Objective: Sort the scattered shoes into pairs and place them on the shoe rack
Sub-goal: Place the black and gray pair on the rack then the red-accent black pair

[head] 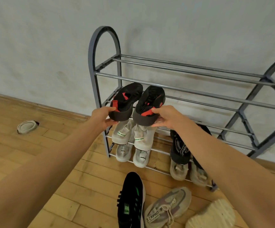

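- My left hand (pixel 103 116) grips the heel of one black shoe with red patches and a thick dark rubber sole (pixel 126 102): thumb on the collar, fingers curled under the sole.
- My right hand (pixel 166 117) pinches the heel of its matching black-and-red shoe (pixel 150 104) the same way.
- Both shoes lie side by side at the left end of the grey shoe rack of shiny metal tubes and arched side frames (pixel 107 28), on its second tier. Their long axes run front to back, with rounded toes tilted up toward the wall and heels toward me.
- Directly below on the rack sit pale grey fabric shoes with green-lettered tabs (pixel 123 134), heels outward.
- In front of the rack, on the wooden parquet floor (pixel 34 153), lie a black mesh sneaker with green marks (pixel 131 199) and a beige knit sneaker with cord laces (pixel 166 208).
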`<state>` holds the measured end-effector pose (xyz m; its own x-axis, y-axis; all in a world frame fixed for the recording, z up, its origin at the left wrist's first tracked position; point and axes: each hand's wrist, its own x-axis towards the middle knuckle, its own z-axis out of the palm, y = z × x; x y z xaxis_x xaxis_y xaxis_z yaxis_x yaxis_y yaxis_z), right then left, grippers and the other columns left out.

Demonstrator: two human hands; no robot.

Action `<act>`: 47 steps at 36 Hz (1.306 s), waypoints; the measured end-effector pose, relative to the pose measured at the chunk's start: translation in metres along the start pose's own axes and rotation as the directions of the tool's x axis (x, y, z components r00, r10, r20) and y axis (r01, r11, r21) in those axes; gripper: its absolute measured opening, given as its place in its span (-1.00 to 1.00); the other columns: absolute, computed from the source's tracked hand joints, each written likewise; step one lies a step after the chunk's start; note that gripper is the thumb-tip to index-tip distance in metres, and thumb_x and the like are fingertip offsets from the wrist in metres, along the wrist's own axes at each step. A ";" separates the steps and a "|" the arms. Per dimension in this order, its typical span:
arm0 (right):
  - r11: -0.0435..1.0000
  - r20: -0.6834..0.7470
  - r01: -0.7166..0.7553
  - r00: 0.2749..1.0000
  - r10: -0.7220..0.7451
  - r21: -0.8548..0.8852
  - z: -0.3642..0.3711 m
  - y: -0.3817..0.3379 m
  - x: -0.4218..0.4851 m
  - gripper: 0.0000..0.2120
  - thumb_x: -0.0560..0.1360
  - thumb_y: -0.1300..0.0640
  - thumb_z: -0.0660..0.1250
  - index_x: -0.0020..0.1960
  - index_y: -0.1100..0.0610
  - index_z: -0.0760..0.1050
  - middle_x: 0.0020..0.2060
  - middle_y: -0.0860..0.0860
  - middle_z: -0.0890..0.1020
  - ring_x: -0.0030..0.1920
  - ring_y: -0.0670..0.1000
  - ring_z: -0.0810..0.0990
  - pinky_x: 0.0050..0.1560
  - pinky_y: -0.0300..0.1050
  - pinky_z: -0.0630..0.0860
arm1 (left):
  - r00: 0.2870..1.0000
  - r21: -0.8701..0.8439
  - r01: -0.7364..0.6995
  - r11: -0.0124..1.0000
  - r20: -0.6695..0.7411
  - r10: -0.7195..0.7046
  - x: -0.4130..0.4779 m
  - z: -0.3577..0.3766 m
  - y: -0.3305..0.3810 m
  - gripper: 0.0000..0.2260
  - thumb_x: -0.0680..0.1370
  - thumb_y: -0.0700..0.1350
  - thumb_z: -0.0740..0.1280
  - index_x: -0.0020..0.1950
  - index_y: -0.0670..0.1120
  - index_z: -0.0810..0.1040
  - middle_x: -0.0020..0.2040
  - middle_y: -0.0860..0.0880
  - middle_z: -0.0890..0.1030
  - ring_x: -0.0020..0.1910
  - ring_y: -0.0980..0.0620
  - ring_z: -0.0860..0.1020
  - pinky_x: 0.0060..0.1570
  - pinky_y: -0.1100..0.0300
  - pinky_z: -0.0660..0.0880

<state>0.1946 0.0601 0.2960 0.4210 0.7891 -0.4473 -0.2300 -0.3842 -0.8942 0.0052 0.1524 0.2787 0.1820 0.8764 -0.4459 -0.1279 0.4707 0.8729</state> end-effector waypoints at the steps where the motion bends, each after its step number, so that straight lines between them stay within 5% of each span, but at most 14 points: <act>1: 1.000 -0.001 -0.006 1.000 0.006 0.003 -0.001 0.001 0.001 -0.63 0.55 0.34 0.26 0.35 0.27 0.37 0.28 0.20 0.51 0.26 0.22 0.51 0.14 0.27 0.51 | 1.000 -0.007 -0.003 1.000 -0.001 0.003 0.001 0.000 0.001 -0.72 0.49 -0.32 0.36 0.17 -0.20 0.43 0.11 -0.18 0.47 -0.01 -0.16 0.56 0.06 -0.17 0.56; 30: 0.988 0.027 0.067 0.998 -0.064 -0.141 0.003 0.009 -0.005 -0.61 0.57 0.22 0.26 0.38 0.22 0.35 0.29 0.16 0.50 0.28 0.17 0.49 0.19 0.12 0.52 | 0.999 -0.038 -0.031 0.999 0.022 0.032 -0.008 0.006 -0.010 -0.65 0.50 -0.19 0.39 0.26 -0.22 0.44 0.08 -0.15 0.56 0.14 -0.14 0.57 0.14 -0.10 0.54; 36: 0.952 0.033 0.149 0.989 -0.145 -0.268 0.000 0.015 -0.031 -0.63 0.55 0.26 0.27 0.35 0.24 0.38 0.29 0.15 0.50 0.31 0.12 0.46 0.23 0.03 0.44 | 0.996 0.024 -0.071 0.997 0.058 0.069 -0.029 0.005 -0.019 -0.65 0.52 -0.34 0.31 0.30 -0.32 0.41 0.04 -0.18 0.54 0.14 -0.10 0.51 0.12 0.04 0.53; 39: 0.902 -0.002 0.189 0.979 -0.206 -0.389 -0.009 0.020 -0.055 -0.64 0.54 0.24 0.29 0.31 0.30 0.39 0.28 0.21 0.49 0.31 0.17 0.46 0.23 0.03 0.46 | 0.995 0.122 -0.065 0.990 0.077 0.056 -0.048 0.008 -0.029 -0.67 0.51 -0.34 0.32 0.28 -0.29 0.44 0.03 -0.14 0.51 -0.02 -0.03 0.49 0.08 0.06 0.54; 43: 0.712 0.043 0.216 0.966 -0.253 -0.668 -0.034 0.038 -0.086 -0.59 0.53 0.11 0.30 0.33 0.25 0.40 0.30 0.20 0.47 0.25 0.17 0.49 0.29 0.08 0.45 | 0.983 0.346 -0.112 0.931 0.178 0.052 -0.080 0.018 -0.051 -0.67 0.49 -0.30 0.35 0.24 -0.21 0.43 0.17 -0.14 0.45 0.11 -0.07 0.47 0.00 0.06 0.56; 47: 0.446 0.162 0.239 0.966 -0.203 -0.862 -0.069 0.073 -0.116 -0.53 0.57 0.05 0.26 0.42 0.19 0.31 0.33 0.13 0.46 0.30 0.10 0.45 0.28 -0.08 0.39 | 0.932 0.651 -0.270 0.710 0.361 0.024 -0.112 0.031 -0.087 -0.71 0.49 -0.21 0.38 0.19 -0.14 0.45 0.11 -0.11 0.50 0.07 -0.06 0.50 0.07 0.03 0.53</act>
<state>0.1893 -0.0923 0.2817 0.3107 0.9178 -0.2472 0.7546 -0.3963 -0.5230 0.0260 0.0104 0.2589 0.5184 0.7915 -0.3235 0.4944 0.0312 0.8687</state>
